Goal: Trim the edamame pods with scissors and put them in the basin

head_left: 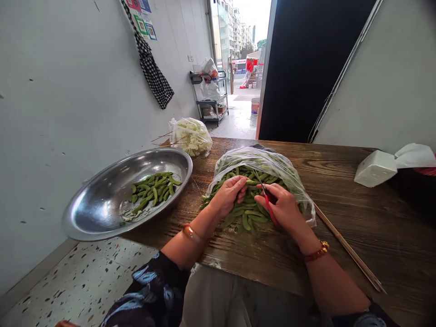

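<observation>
My left hand point(230, 195) pinches an edamame pod point(251, 182) by one end, above the heap. Red-handled scissors point(269, 206) are gripped in my right hand point(283, 206), their blades pointing up and left beside that pod. Whether the blades touch it I cannot tell. Under both hands, many edamame pods point(250, 218) spill from an open clear plastic bag point(272, 159) onto the wooden table. To the left, a wide steel basin point(98, 204) holds a smaller pile of pods point(155, 188) and a little water.
Thin wooden skewers point(347, 247) lie on the table point(371, 222) at right. A bag of cauliflower point(191, 136) sits behind the basin, which overhangs the table's left edge. A tissue pack point(376, 168) stands at far right. Beyond are a cart point(211, 102) and a doorway.
</observation>
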The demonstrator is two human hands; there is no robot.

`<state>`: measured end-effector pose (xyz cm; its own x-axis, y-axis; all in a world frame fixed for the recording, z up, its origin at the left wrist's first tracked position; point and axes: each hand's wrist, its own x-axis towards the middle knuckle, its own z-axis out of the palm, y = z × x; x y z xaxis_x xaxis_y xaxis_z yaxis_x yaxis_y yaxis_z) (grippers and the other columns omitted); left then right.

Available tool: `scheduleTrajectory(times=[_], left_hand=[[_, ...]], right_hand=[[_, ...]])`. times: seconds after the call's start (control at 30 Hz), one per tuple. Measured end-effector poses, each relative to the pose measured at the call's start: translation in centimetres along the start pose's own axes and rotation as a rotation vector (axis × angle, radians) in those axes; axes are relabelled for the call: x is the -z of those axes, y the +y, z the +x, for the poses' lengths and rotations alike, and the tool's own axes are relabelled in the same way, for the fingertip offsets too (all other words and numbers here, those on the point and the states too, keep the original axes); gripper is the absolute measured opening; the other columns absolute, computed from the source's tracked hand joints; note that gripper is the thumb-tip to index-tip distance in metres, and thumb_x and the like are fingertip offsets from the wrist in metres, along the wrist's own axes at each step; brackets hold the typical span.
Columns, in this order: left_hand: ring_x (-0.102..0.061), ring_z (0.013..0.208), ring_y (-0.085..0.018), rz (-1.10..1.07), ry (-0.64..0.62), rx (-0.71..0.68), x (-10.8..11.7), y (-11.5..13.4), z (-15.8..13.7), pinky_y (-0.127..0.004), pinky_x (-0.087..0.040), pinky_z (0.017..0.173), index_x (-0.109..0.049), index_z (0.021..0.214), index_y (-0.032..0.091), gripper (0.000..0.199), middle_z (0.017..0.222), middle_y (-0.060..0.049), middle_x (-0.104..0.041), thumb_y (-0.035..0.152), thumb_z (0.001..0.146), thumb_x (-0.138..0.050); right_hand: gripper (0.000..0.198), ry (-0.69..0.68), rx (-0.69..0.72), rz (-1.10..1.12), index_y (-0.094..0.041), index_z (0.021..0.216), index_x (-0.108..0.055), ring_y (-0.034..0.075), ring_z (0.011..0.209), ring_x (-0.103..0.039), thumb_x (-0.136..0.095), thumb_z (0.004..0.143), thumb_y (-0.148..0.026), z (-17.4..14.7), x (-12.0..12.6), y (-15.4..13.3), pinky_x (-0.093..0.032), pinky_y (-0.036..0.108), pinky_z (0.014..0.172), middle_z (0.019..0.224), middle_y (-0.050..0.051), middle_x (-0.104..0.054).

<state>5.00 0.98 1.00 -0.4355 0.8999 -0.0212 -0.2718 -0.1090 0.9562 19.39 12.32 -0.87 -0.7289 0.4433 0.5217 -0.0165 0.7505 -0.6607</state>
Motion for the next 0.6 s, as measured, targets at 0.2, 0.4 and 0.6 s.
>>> scheduleTrajectory(times=[0.2,0.4,0.6], left_hand=[[-0.045,0.055,-0.006,-0.101,0.054,-0.06,0.4,-0.3,-0.5,-0.017,-0.036,0.047,-0.062,0.089,0.014,0.03,0.069,0.002,-0.053,0.039,0.075,-0.072],[-0.047,0.058,-0.006,-0.03,0.048,-0.063,0.2,-0.3,-1.3,-0.018,-0.038,0.053,-0.06,0.089,0.013,0.025,0.071,0.001,-0.055,0.037,0.082,-0.066],[-0.051,0.069,-0.01,0.191,0.015,-0.153,0.3,-0.1,-1.8,-0.023,-0.041,0.065,-0.065,0.089,0.015,0.023,0.077,-0.001,-0.058,0.036,0.083,-0.064]], right_hand=[[0.037,-0.128,-0.009,0.026,-0.017,0.11,-0.066,0.02,0.085,-0.062,-0.068,0.082,-0.042,-0.2,0.2,-0.9,-0.051,0.034,0.078,0.094,0.006,-0.064],[0.037,-0.127,0.02,0.014,-0.016,0.111,-0.064,0.019,0.087,-0.062,-0.069,0.082,-0.038,-0.5,-0.4,-1.4,-0.051,0.032,0.078,0.098,0.007,-0.063],[0.032,-0.074,0.059,0.025,-0.017,0.109,-0.064,0.018,0.086,-0.061,-0.069,0.083,-0.034,-0.5,-0.6,-1.3,-0.051,0.031,0.077,0.097,0.006,-0.064]])
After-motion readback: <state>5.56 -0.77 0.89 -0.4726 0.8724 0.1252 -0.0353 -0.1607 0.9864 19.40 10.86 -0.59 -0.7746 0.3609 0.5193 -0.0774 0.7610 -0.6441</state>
